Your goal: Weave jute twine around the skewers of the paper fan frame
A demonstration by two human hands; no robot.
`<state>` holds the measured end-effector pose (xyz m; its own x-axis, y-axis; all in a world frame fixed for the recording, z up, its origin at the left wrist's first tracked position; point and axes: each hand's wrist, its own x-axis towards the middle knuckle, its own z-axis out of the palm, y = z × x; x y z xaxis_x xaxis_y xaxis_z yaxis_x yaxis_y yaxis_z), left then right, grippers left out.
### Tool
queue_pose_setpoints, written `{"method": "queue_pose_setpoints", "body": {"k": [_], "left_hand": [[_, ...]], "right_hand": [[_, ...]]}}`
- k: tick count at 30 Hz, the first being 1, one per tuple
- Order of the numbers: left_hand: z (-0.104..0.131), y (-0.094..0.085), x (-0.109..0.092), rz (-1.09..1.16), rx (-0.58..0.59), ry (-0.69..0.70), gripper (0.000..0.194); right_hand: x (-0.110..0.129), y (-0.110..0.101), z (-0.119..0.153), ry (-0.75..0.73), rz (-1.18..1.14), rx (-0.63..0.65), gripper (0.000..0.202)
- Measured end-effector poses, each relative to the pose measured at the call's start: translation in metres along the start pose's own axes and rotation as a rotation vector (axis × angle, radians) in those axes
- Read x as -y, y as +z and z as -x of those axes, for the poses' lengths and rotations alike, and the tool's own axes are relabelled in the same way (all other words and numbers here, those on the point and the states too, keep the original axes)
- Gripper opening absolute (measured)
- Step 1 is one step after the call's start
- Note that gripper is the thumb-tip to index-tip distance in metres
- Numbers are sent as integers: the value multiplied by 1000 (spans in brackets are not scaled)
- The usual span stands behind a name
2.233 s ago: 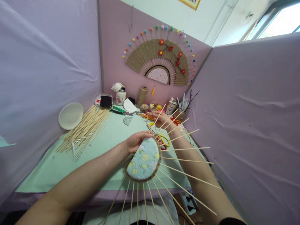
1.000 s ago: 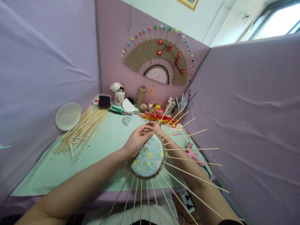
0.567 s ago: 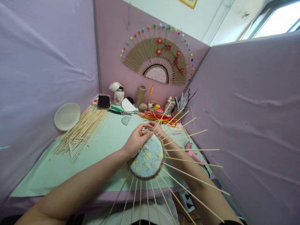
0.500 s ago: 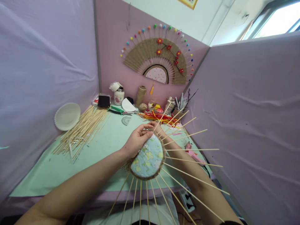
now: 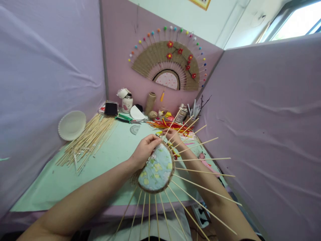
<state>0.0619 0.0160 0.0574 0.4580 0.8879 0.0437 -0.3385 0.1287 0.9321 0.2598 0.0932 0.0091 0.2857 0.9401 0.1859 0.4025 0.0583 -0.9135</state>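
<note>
My left hand (image 5: 145, 149) grips the upper edge of a half-round fan piece (image 5: 156, 167), thumb in front. The piece is covered in pale blue cloth with yellow flowers and edged with brown twine. Thin bamboo sticks (image 5: 200, 185) spread out from its curved rim, some toward my lap and others to the right. My right hand (image 5: 172, 134) is just beyond the top corner, behind several sticks. Its fingers are bent together; what they hold is partly hidden and cannot be made out. Brown twine strands (image 5: 135, 176) hang at the piece's lower left.
Loose bamboo sticks (image 5: 92, 137) lie left, beside a white scalloped dish (image 5: 72, 125). Green-handled pliers (image 5: 126, 118), a protractor (image 5: 134, 129), a twine spool (image 5: 150, 103) and red and yellow pipe cleaners (image 5: 165, 124) sit farther back. A pink glue gun (image 5: 206, 164) lies right. A finished fan (image 5: 160, 55) hangs behind.
My right hand has moved a little right and away from the left fingers. The fan piece has shifted slightly left and down, still in my left hand.
</note>
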Motion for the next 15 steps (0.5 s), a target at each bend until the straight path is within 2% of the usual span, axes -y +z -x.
{"method": "queue_pose_setpoints", "body": {"k": [5, 9, 12, 15], "left_hand": [[-4, -4, 2, 1, -9, -25, 29], [-7, -6, 7, 8, -30, -48, 33], [-9, -7, 11, 6, -46, -62, 34], [-10, -7, 15, -11, -45, -93, 36]], "right_hand": [[6, -38, -5, 30, -165, -66, 18], [22, -75, 0, 20, -301, -76, 25], [40, -100, 6, 11, -402, -53, 26], [62, -117, 12, -6, -578, 32, 27]]}}
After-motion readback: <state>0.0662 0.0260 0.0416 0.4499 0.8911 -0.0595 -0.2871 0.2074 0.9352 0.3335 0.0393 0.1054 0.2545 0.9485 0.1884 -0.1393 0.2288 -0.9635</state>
